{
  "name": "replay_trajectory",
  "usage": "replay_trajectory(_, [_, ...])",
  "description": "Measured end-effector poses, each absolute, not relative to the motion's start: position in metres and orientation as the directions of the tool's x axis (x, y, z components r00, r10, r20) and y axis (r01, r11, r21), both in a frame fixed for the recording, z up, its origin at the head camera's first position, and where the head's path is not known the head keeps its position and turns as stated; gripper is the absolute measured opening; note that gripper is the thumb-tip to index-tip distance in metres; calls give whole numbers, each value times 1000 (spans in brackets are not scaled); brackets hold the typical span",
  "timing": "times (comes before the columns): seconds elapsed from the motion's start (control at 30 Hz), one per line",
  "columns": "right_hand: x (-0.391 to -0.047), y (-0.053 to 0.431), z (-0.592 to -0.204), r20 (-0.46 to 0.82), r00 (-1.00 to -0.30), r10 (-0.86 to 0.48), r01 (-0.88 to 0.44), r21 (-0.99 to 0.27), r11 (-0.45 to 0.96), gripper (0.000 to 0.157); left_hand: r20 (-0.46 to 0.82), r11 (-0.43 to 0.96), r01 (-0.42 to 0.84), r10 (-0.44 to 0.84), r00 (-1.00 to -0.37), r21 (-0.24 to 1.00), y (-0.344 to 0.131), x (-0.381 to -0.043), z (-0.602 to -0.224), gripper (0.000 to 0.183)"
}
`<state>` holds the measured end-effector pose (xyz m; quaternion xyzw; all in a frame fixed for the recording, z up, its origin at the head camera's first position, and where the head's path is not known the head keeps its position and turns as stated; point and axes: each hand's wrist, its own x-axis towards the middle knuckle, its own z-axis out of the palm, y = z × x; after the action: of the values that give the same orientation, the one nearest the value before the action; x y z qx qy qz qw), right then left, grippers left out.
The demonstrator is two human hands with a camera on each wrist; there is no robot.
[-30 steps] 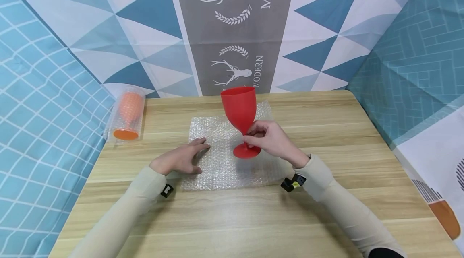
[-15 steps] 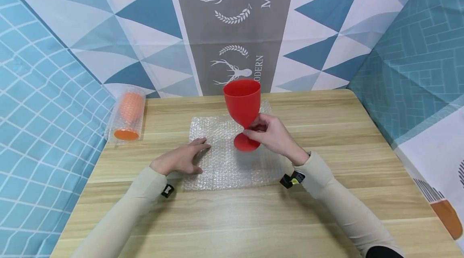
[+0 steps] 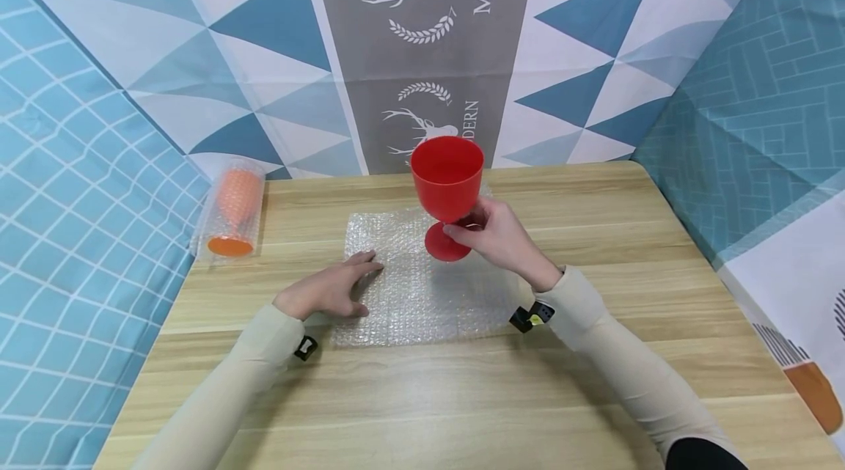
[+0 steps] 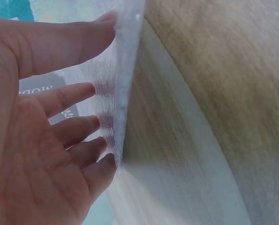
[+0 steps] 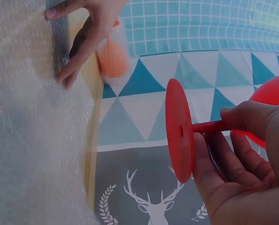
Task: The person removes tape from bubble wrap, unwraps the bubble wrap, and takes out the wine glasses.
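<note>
The right hand (image 3: 505, 239) pinches the stem of a red goblet (image 3: 449, 195) between thumb and curled fingers; the goblet is held bowl uppermost, its mouth partly facing the head camera, over the middle of the desk (image 3: 409, 404) towards the far edge, its foot apart from the bubble wrap sheet (image 3: 409, 309) below; that sheet lies flat, well in from the desk's left and right edges; the left hand (image 3: 326, 290) rests at the sheet's left side, fingers loosely spread, the thumb wide of them and fingertips touching the plastic; at the desk's far left corner lies an orange goblet (image 3: 229, 245) in a clear bubble wrap sleeve (image 3: 256, 235), its foot towards the near edge; behind the far edge hangs a patterned cloth (image 3: 564, 37) with triangles and deer heads.
</note>
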<state>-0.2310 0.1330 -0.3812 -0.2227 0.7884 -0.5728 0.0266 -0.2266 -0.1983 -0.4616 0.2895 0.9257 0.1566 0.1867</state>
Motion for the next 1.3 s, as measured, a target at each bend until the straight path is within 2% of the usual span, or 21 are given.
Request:
replay_trajectory(0.33, [-238,135,-378,197,-922,-334,-290,-921,259,47,-270,792,462,583,-766,399,-197,-227,-461,90])
replay_trajectory(0.87, [-248,135,-382,214,-928,-305,-304,-909,286,41,-277,803,454,570,-773,385,-201,-225,-460,91])
replay_trajectory(1.3, [-257,134,-384,208,-937,-281,-291,-910,295,48,-287,802,433,565,-773,412,-200,-226,-461,90])
